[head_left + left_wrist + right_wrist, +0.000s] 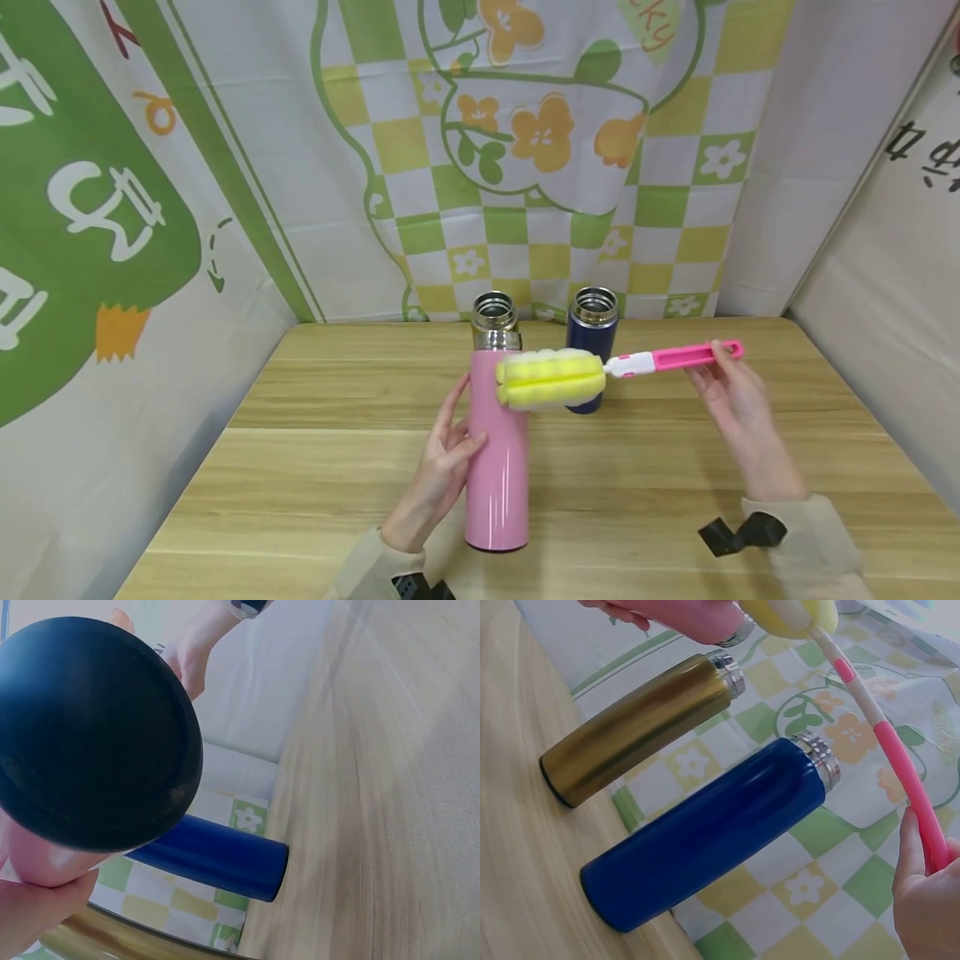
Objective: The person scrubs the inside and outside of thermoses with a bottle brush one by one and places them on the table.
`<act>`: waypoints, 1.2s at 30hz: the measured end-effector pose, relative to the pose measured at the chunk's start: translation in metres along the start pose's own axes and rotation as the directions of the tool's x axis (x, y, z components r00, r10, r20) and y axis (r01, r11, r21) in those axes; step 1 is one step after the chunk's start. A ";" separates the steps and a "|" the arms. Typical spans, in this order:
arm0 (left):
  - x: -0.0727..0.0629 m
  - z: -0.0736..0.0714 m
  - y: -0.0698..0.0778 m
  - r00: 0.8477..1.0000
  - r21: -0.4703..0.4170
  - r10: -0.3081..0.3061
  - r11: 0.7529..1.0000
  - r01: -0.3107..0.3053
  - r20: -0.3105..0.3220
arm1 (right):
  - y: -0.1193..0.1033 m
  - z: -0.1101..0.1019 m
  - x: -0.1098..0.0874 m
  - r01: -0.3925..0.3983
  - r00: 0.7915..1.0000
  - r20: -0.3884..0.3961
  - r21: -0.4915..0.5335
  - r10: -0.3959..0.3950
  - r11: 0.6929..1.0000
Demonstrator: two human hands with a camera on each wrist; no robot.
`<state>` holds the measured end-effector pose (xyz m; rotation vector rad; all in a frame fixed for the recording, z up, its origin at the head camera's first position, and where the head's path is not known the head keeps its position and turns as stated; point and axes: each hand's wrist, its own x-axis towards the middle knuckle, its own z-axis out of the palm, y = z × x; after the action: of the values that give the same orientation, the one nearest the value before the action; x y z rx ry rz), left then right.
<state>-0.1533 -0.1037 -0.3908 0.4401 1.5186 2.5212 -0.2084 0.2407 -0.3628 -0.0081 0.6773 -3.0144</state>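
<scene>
My left hand (441, 458) grips a pink thermos bottle (498, 475) round its side and holds it up off the table; its black base (97, 735) faces the left wrist camera. The bottle's metal neck has no lid on it. In my right hand (738, 400) is the pink end of a bottle brush handle (682, 357), pinched between thumb and fingers. The brush's yellow and white sponge head (551, 379) points left and overlaps the upper part of the pink bottle in the head view.
Behind stand two more lidless bottles, a gold one (641, 727) and a dark blue one (712, 832), upright on the wooden table (337, 467). A printed cloth (420, 167) hangs along the table's back edge, with more cloth at both sides.
</scene>
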 end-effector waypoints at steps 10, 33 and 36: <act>0.003 -0.001 0.003 0.999 -0.010 0.031 0.999 -0.031 -0.040 | 0.012 -0.013 -0.010 -0.066 0.998 0.009 -0.175 0.069 0.982; 0.005 -0.007 0.002 0.997 -0.025 0.080 0.996 -0.080 -0.013 | 0.019 -0.013 -0.015 -0.098 0.992 0.037 -0.340 0.118 0.935; 0.004 -0.008 0.002 0.997 -0.015 0.073 0.997 -0.073 -0.009 | 0.017 -0.011 -0.014 -0.080 0.996 0.002 -0.287 0.084 0.955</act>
<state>-0.1599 -0.1102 -0.3917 0.4920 1.5118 2.5907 -0.1935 0.2306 -0.3802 -0.0133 1.0782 -2.8063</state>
